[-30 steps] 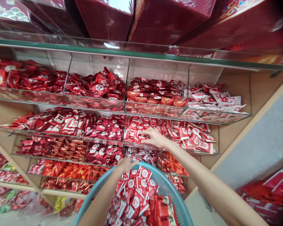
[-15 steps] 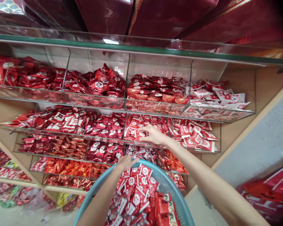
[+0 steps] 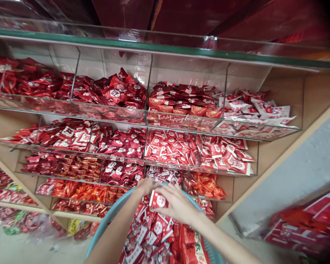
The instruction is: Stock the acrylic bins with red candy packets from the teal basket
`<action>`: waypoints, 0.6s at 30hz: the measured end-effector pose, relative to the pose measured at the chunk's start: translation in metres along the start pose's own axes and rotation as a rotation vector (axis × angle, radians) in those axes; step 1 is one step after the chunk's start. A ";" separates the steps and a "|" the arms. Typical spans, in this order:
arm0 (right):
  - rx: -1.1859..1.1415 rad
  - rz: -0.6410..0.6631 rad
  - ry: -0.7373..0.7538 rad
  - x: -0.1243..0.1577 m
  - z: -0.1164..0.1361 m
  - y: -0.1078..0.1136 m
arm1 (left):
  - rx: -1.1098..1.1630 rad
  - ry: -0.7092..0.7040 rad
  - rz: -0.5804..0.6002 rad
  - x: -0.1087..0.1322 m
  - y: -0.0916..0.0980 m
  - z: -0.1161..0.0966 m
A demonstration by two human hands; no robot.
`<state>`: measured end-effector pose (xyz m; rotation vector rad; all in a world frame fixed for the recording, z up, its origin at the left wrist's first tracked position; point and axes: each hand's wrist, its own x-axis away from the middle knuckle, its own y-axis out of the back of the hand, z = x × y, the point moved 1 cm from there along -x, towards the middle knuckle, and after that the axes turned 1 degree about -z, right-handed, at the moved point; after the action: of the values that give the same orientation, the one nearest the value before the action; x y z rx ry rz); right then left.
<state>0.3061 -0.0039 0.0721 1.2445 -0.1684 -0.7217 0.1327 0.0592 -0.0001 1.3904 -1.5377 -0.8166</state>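
My left hand [image 3: 146, 186] is closed over the far rim of a blue plastic basket [image 3: 106, 223]. Over the basket, my right hand [image 3: 176, 202] has its thumb and fingers around a small red-and-white packet [image 3: 159, 200], just above the heap. Inside lie many red packets [image 3: 158, 228] with round white labels, darker printed packets [image 3: 134, 244] at the left, and larger red packets with black characters [image 3: 193, 244] at the right. Straight ahead, a shelf compartment holds similar red-and-white packets [image 3: 172, 148].
Tiers of glass-fronted shelves [image 3: 121, 123] rise ahead, divided into compartments of red packets. A thick glass shelf edge [image 3: 165, 49] crosses above. A wooden side panel [image 3: 266, 161] and grey wall [image 3: 288, 165] stand right. Red bags [image 3: 294, 231] lie lower right; bagged goods [image 3: 41, 227] lie on the left floor.
My right hand has come down and back from the middle shelf compartment to the basket, with a red-and-white packet in it. My left hand stays on the rim.
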 end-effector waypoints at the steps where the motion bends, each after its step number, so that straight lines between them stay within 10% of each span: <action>1: 0.022 0.022 -0.010 0.006 -0.001 -0.015 | -0.022 -0.020 -0.008 0.000 0.000 0.000; 6: 0.135 0.021 -0.025 0.019 -0.002 -0.062 | -0.088 -0.067 -0.026 0.000 -0.002 0.002; 18: 0.254 -0.014 -0.040 0.006 0.006 -0.084 | -0.081 -0.063 -0.030 0.001 0.000 0.001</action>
<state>0.2735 -0.0237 -0.0037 1.4747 -0.2914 -0.7537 0.1322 0.0581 -0.0006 1.3431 -1.5175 -0.9389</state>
